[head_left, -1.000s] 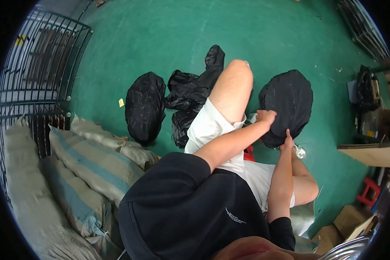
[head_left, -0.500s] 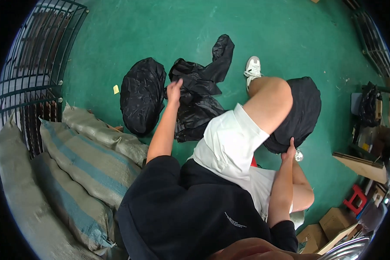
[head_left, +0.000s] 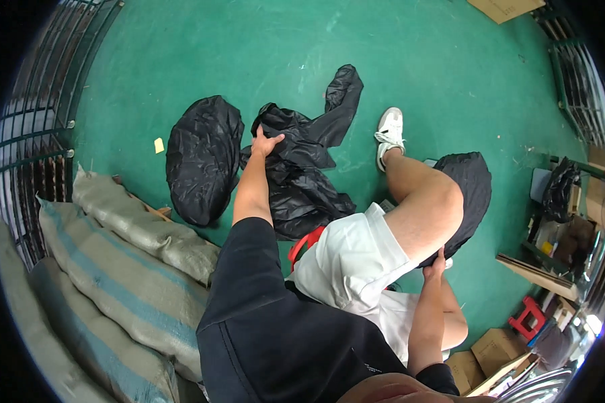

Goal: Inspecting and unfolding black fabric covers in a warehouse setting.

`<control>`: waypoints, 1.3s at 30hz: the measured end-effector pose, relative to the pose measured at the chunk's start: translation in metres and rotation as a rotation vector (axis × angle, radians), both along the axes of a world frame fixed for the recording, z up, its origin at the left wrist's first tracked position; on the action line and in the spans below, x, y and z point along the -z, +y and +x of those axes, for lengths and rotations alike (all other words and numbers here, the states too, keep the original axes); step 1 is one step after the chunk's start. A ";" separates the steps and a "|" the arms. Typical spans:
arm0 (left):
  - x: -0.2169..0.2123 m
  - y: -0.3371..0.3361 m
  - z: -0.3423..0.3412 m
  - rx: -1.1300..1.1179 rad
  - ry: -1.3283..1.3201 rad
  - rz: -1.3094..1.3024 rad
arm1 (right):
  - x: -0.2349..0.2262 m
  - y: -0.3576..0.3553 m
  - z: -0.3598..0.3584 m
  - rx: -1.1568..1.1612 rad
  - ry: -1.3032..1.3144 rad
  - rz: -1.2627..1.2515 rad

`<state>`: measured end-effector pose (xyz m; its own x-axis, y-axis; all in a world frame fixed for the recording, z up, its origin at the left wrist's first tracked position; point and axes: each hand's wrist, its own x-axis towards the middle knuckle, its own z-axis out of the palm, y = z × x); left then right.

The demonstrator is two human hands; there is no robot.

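Observation:
My left hand point(head_left: 267, 143) reaches onto a crumpled pile of black plastic covering point(head_left: 309, 191) on the green floor. Its thumb and fingers are spread apart, lying against the plastic. To the left of it sits a rounded black bundle point(head_left: 205, 161) with wrinkled skin. A strip of the same black material point(head_left: 345, 94) trails from the pile toward the far side. On my right, my right hand point(head_left: 435, 264) is closed on the near edge of another rounded black bundle point(head_left: 467, 198), which stands beside my bent leg and is partly hidden by it.
Long woven sacks point(head_left: 124, 269) with blue stripes lie at the left, below a metal rack point(head_left: 40, 134). A red stool point(head_left: 306, 245) shows under me. Cardboard boxes point(head_left: 497, 352) and a small red stool point(head_left: 529, 318) stand at the lower right. A yellow scrap point(head_left: 158, 146) lies on the floor.
My left hand has shifted slightly left on the plastic pile and its fingers have spread. My right hand stays at the right bundle's near edge. The whole view has shifted a little.

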<state>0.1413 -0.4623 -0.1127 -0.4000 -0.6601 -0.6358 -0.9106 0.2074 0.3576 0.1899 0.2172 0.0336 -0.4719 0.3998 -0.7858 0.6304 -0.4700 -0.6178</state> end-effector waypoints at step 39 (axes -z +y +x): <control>-0.226 0.198 0.007 -0.148 1.087 0.347 | 0.022 -0.011 -0.010 0.154 -0.006 0.188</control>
<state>0.1479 -0.2642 0.1136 -0.7816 -0.6032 -0.1592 -0.0932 -0.1395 0.9858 0.1794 0.2062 0.0112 -0.3892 0.6063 -0.6935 0.5641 -0.4383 -0.6998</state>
